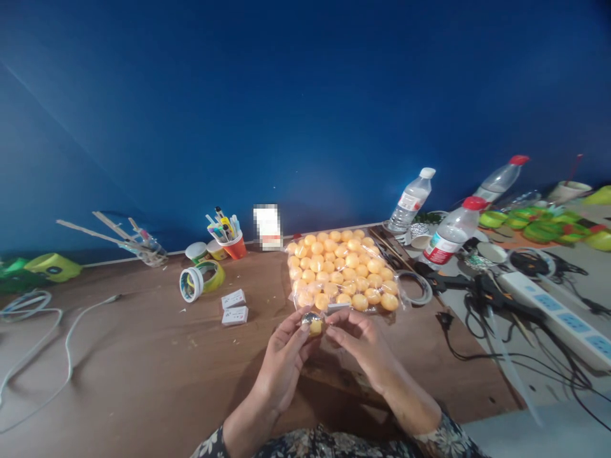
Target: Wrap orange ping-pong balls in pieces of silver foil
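Note:
Near the table's front middle, my left hand [285,352] is closed round a small round object [314,324], shiny silver on top with a yellow patch on its front. My right hand [363,346] is beside it, thumb and forefinger pinched together at the object's right edge; whether anything tiny is between those fingertips is too small to tell. Just behind both hands lies a clear plastic bag of orange balls [341,267]. Two small white boxes [235,315] rest left of the hands.
Tape rolls [191,284] and a pen cup [233,245] stand at the back left. White cable [69,343] lies far left. Plastic bottles [451,232], black cables [458,350] and a power strip [558,315] crowd the right. A blue wall rises behind.

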`<state>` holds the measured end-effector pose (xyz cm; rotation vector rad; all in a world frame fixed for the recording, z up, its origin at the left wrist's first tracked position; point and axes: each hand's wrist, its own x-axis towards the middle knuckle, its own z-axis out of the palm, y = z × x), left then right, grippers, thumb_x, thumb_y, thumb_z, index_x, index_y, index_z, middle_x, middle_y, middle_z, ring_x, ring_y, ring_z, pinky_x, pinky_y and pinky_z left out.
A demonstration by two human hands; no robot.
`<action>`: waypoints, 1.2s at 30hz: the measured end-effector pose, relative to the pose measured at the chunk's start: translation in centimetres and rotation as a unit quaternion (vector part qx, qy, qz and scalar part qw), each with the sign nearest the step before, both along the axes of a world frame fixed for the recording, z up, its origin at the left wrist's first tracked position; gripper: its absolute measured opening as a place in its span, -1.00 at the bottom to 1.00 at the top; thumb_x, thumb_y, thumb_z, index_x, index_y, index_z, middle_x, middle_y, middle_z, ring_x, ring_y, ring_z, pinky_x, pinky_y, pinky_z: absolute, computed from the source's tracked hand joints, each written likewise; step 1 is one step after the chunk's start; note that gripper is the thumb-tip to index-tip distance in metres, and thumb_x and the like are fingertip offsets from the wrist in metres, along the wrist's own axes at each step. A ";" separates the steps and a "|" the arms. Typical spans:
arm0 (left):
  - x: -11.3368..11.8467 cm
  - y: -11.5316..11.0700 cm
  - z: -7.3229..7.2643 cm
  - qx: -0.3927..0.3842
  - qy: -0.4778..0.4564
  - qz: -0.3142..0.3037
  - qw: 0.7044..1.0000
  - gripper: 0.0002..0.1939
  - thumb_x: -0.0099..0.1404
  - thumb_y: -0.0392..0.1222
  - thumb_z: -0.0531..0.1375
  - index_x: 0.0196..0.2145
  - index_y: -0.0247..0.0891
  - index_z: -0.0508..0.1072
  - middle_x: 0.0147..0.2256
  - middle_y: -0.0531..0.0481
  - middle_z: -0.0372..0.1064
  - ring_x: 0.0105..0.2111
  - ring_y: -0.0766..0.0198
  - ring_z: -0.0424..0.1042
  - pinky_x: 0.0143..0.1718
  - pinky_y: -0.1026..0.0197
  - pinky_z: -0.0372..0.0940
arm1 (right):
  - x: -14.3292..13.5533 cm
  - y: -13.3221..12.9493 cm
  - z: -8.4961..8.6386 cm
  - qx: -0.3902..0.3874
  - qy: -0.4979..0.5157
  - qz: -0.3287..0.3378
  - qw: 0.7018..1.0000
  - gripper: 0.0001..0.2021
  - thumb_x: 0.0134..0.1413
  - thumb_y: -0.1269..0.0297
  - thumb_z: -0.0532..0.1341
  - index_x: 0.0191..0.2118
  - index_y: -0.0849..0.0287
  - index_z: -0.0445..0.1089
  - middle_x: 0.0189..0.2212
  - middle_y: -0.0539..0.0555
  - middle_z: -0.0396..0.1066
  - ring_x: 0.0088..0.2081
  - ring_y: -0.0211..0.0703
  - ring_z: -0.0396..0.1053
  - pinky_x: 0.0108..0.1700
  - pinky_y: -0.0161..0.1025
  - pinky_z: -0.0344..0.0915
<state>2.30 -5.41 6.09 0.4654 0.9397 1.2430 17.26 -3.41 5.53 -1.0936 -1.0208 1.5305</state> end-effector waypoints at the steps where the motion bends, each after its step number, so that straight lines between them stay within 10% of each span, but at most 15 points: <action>1: 0.0 -0.1 0.0 0.004 0.010 0.004 1.000 -0.64 0.19 -0.24 0.29 -0.04 -0.31 0.46 -0.13 -0.15 0.52 -0.22 0.24 0.51 -0.16 0.24 0.38 | 0.0 -0.1 0.1 0.012 -0.016 -0.006 1.000 -0.75 -0.15 0.10 0.39 -0.38 0.15 0.49 -0.50 0.00 0.46 -0.43 -0.17 0.35 -0.32 -0.24 0.29; 36: 0.4 -0.4 -0.9 0.067 0.109 -0.011 0.992 -0.61 0.21 -0.15 0.27 0.00 -0.23 0.42 -0.02 -0.17 0.46 -0.04 0.12 0.43 -0.02 0.11 0.32 | -0.5 -1.6 -0.8 0.127 -0.098 -0.041 0.986 -0.87 0.11 0.19 0.24 -0.32 0.13 0.40 -0.42 0.03 0.44 -0.39 -0.16 0.37 -0.32 -0.29 0.31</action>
